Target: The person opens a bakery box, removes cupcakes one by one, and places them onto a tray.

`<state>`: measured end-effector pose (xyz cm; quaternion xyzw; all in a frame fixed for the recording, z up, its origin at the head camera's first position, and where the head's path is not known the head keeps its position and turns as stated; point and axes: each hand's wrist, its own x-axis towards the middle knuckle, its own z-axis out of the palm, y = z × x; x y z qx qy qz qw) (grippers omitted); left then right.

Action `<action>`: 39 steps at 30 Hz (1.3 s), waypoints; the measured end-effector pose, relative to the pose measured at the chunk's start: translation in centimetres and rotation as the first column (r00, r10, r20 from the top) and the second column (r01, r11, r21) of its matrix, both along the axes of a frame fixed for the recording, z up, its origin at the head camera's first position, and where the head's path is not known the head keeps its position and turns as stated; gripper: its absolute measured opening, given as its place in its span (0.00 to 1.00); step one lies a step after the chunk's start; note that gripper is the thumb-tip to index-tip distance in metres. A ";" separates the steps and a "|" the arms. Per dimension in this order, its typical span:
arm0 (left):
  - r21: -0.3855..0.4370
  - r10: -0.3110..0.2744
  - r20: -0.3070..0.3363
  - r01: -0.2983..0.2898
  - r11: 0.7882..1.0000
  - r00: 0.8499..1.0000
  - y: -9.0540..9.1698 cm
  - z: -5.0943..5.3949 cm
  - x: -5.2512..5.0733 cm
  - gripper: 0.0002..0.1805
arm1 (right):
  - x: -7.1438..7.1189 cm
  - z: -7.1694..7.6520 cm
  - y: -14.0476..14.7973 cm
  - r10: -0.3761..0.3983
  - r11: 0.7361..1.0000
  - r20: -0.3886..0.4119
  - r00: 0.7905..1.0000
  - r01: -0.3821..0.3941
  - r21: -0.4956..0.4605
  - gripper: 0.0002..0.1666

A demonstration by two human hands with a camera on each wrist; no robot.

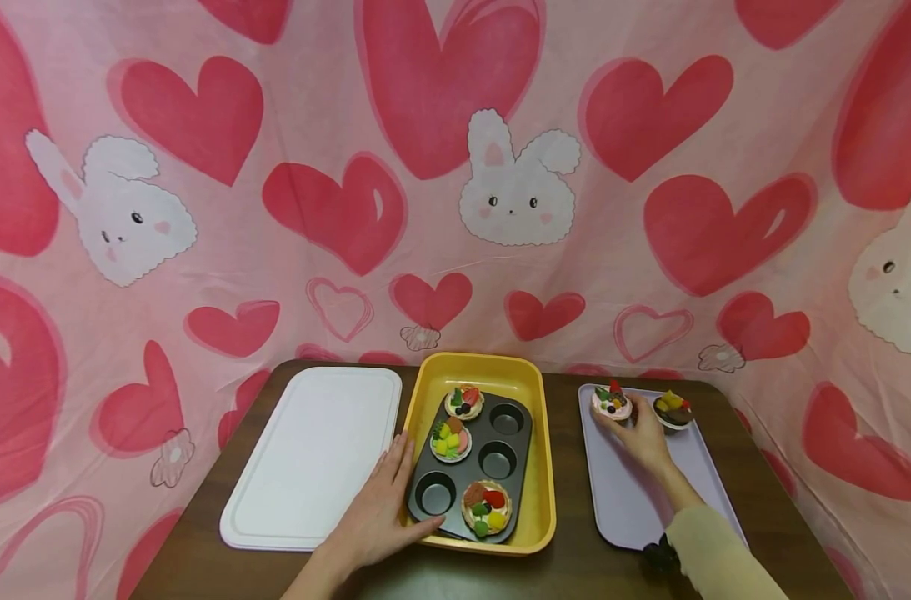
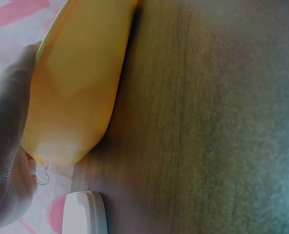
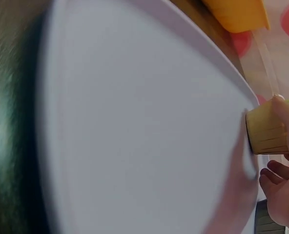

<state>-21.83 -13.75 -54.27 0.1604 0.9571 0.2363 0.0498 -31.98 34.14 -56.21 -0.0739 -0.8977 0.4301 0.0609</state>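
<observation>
My left hand rests at the front left corner of a yellow tray, fingers straight along its side and thumb over the front rim. A dark muffin pan lies inside, carrying a berry-topped tart, a yellow-fruit cupcake and a larger fruit tart. Over at the lilac tray, my right hand pinches a fruit-topped cupcake. Its tan cup is at the tray's far end in the right wrist view. Beside it stands a chocolate cupcake in a dark cup.
A white board lies left of the yellow tray on the brown wooden table. Several pan cups hold nothing, including the front left cup. A small black object is near my right sleeve. Behind hangs a pink heart-patterned cloth.
</observation>
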 end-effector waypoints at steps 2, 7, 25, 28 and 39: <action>-0.001 0.000 0.002 0.000 1.000 1.000 0.0 0.0 0.0 0.72 | 0.0 -0.1 0.2 0.029 0.999 -0.014 0.999 -0.029 0.039 0.50; 0.003 -0.002 0.001 0.002 1.000 1.000 0.0 0.0 0.0 0.72 | 0.4 -0.3 0.3 0.081 0.988 -0.043 0.996 -0.075 0.134 0.52; -0.006 -0.009 -0.009 0.009 1.000 1.000 0.0 -0.1 0.2 0.72 | 2.5 0.8 -3.9 0.280 0.908 -0.495 0.822 -0.059 0.415 0.60; -0.007 -0.011 -0.012 0.011 1.000 1.000 0.0 -0.1 0.2 0.72 | 3.4 1.1 -5.3 0.331 0.891 -0.453 0.828 -0.117 0.438 0.59; -0.001 0.000 -0.006 0.000 1.000 1.000 0.1 0.1 0.1 0.72 | 7.1 3.3 -10.4 0.527 0.817 -0.231 0.818 -0.412 0.404 0.61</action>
